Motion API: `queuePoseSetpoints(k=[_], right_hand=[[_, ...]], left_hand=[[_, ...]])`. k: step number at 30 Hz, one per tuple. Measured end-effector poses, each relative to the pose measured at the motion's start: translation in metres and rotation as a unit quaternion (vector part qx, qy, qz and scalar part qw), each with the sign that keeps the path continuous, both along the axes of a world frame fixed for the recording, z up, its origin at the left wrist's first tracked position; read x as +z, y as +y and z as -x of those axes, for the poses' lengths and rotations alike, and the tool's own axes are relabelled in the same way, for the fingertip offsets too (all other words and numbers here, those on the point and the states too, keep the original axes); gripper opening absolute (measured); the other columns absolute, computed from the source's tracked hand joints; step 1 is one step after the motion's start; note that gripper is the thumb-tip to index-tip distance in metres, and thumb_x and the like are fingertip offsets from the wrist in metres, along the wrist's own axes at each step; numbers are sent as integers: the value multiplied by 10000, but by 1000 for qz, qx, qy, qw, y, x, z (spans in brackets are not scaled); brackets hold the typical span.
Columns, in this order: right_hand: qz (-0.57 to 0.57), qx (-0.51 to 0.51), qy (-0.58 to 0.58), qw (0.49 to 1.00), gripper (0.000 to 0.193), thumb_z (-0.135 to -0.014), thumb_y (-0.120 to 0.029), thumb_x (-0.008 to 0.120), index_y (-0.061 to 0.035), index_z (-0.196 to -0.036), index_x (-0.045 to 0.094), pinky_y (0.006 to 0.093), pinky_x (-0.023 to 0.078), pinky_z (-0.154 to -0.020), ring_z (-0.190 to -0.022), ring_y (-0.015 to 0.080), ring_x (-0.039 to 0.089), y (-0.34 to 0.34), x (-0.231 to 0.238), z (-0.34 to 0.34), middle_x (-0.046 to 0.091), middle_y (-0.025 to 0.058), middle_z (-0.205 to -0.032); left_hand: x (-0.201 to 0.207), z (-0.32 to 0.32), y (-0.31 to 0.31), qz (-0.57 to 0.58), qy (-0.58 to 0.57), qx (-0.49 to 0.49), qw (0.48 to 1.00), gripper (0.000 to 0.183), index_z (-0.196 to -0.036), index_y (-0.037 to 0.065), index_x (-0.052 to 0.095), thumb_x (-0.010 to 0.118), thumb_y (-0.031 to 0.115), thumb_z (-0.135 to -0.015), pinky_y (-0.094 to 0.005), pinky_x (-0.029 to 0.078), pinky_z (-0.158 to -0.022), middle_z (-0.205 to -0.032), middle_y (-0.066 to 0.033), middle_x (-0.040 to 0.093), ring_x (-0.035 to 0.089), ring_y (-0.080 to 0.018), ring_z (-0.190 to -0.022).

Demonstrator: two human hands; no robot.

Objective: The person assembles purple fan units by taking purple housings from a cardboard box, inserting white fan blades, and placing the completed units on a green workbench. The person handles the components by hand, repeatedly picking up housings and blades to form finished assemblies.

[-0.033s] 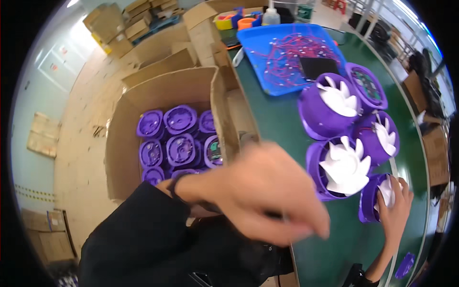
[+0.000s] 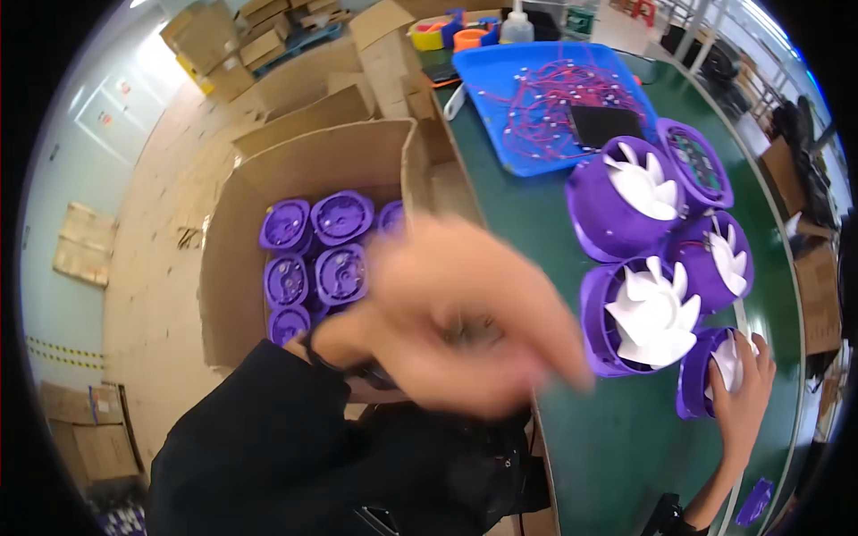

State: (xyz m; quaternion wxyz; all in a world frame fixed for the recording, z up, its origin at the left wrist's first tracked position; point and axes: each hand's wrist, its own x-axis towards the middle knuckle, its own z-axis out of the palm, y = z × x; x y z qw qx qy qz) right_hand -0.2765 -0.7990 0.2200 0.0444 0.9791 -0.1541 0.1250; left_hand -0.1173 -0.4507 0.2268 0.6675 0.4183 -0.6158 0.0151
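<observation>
My left hand, smeared by motion, hangs between the cardboard box and the green table. Its fingers curve round a gap; whether they hold anything small I cannot make out. On the table's right side my right hand is closed over a small purple fan housing with a white fan in it, partly covered by the fingers. Just beyond it stands a larger purple housing with a white bladed fan facing up. Two more purple housings with white fans, one large and one smaller, stand behind.
An open cardboard box on the left holds several purple round parts. At the table's far end lies a blue tray of red wires and a black flat piece. A purple part with a circuit board leans behind the housings.
My left hand has moved left and slightly up, away from the fan housings and across part of the box. My right hand stays on the small fan housing. The view has shifted slightly.
</observation>
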Motion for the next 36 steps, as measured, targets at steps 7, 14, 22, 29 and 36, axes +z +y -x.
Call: queuePoseSetpoints(k=[7,14,22,29,36], right_hand=[[-92,64,-44,993,584,-885,-221,589,-62,-1424,432,490,238,-1139,-1420,361,291,6,1,31,320,173,-1525],[-162,35,-130,978,511,-935,-134,500,-37,-1428,409,474,252,-1140,-1411,317,316,-5,-16,66,342,166,-1518],[-198,23,-137,970,474,-928,-126,490,-15,-1388,454,460,292,-1119,-1353,361,393,-3,-18,79,403,211,-1455],[-163,45,-100,981,384,-919,-126,508,3,-1280,533,455,303,-1102,-1315,363,438,-3,-1,87,462,207,-1405],[-171,67,-125,975,326,-918,-105,488,6,-1215,562,452,298,-1103,-1315,344,441,-20,19,94,480,192,-1389]], left_hand=[[-95,-161,187,-20,333,494,803,157,-1006,20,621,522,113,-929,-242,361,-481,-591,-14,495,466,-94,-528],[-324,-209,286,-663,-9,651,370,1037,-1491,103,302,747,581,-685,-545,347,-1074,-1486,-347,250,299,-540,-1343],[-273,-245,269,-739,182,547,349,1018,-1389,65,464,833,565,-582,-472,416,-1055,-1334,-277,517,496,-410,-1260],[-302,-221,316,-665,137,571,461,745,-1325,38,513,768,311,-680,-449,472,-984,-1187,-239,636,609,-375,-1123],[-206,-210,358,-269,404,571,662,315,-1155,70,593,573,211,-874,-407,543,-777,-993,-94,690,665,-242,-914]])
